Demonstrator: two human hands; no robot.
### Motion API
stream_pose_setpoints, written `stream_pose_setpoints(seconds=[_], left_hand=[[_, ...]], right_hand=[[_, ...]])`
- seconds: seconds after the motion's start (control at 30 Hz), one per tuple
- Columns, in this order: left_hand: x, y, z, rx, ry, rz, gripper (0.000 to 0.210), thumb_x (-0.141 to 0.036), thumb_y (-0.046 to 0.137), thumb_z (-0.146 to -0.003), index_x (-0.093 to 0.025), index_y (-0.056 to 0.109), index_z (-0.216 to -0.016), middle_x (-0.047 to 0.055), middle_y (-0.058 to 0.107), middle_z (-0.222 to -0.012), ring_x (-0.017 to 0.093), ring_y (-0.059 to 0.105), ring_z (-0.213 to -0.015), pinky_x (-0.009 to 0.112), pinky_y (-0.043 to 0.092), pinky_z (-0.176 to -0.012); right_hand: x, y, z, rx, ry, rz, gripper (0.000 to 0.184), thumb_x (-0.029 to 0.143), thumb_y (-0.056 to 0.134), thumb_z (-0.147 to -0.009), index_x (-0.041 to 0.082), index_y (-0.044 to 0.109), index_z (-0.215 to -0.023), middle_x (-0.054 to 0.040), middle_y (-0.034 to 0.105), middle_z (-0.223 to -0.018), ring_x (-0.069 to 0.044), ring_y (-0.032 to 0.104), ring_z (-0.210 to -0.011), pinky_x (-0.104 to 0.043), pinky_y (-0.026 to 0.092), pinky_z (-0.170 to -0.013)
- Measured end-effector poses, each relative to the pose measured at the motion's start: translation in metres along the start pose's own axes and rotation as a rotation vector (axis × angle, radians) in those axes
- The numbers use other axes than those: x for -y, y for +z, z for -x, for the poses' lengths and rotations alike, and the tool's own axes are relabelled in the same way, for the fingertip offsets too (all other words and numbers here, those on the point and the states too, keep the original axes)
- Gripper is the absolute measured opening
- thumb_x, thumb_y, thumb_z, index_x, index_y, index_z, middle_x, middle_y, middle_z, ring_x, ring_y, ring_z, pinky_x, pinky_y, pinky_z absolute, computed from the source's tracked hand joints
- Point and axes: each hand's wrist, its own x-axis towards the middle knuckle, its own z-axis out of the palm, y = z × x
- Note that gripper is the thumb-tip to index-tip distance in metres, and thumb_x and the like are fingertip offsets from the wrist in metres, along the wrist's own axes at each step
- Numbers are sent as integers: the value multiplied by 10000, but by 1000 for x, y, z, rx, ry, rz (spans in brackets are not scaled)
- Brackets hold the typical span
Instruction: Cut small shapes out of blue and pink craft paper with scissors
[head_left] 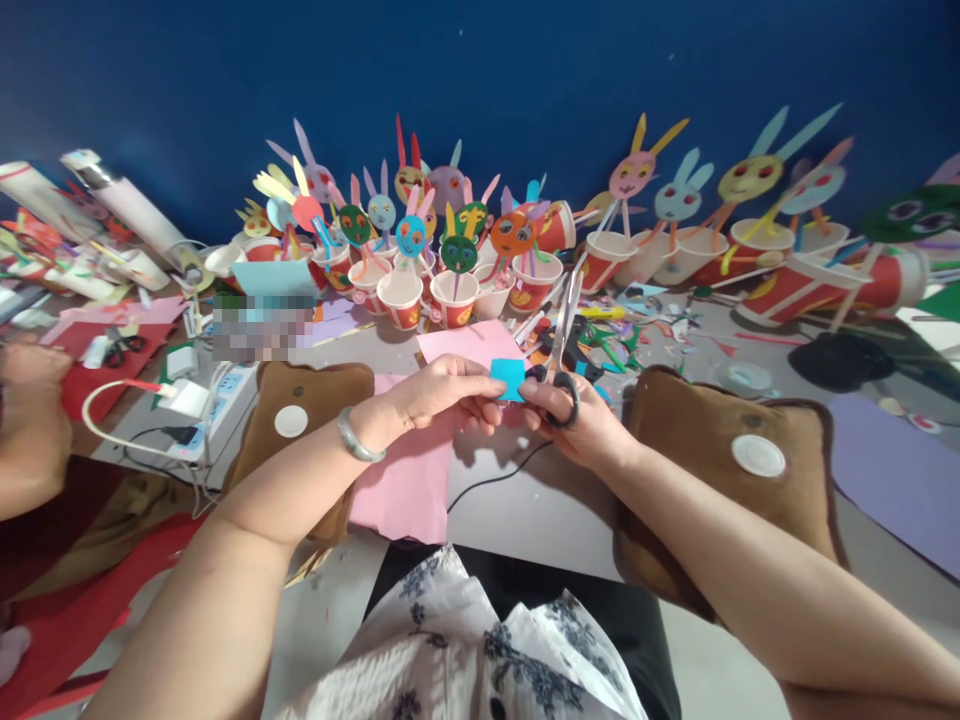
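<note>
A small blue piece of paper (508,379) is held up between my two hands over the table. My left hand (442,392) pinches its left edge between thumb and fingers. My right hand (581,420) has its thumb at the paper's lower right edge, and a pair of scissors (564,325) sits in the same hand, blades pointing up and away. The black scissor handles lie around my right fingers. Beneath my hands are sheets of pink paper (401,465) on the grey table.
Paper cups (400,300) with paper rabbit heads line the back by the blue wall. Paper scraps (660,335) and tools lie right of centre. Brown cushions (675,470) flank my arms. A power strip (217,420) with cables and another person's arm (34,430) are at left.
</note>
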Motion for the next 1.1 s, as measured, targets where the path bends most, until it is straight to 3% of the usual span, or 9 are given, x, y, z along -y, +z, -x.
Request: stream_pose_setpoints(seconds=[0.23, 0.43, 0.63, 0.83, 1.1], left_hand=[[0, -1, 1, -2, 13, 2, 301, -380, 797, -731, -111, 663, -713, 59, 716, -649, 112, 651, -515, 194, 462, -470], [1, -3, 2, 23, 53, -7, 285, -366, 781, -752, -108, 662, -724, 56, 722, -668, 102, 653, -533, 190, 477, -503], [3, -3, 1, 18, 95, -63, 290, -371, 757, -776, -110, 649, -713, 50, 716, -658, 100, 648, -530, 178, 460, -477], [4, 0, -1, -65, 210, -213, 329, -399, 753, -784, -112, 620, -694, 60, 712, -658, 88, 617, -526, 178, 457, -484], [10, -3, -4, -144, 441, -342, 308, -401, 760, -784, -117, 646, -749, 49, 705, -724, 110, 651, -655, 209, 498, -610]], right_hand=[[3, 2, 0, -25, 26, 20, 408, 474, 729, -776, 177, 582, -538, -1, 536, -505, -100, 393, -460, -265, 270, -431], [2, 1, 0, 2, 15, -47, 359, 440, 787, -755, 182, 616, -573, -14, 564, -542, -138, 507, -539, -269, 385, -490], [0, 0, 0, 2, -22, -33, 335, 399, 774, -781, 175, 623, -583, 1, 567, -541, -111, 466, -503, -261, 349, -484], [0, 2, 1, -53, -34, 10, 323, 386, 734, -799, 179, 591, -598, 26, 543, -516, -87, 396, -455, -248, 275, -446], [9, 7, 6, -111, -154, 280, 282, 360, 752, -757, 176, 629, -581, 23, 541, -505, -92, 410, -472, -250, 314, -475]])
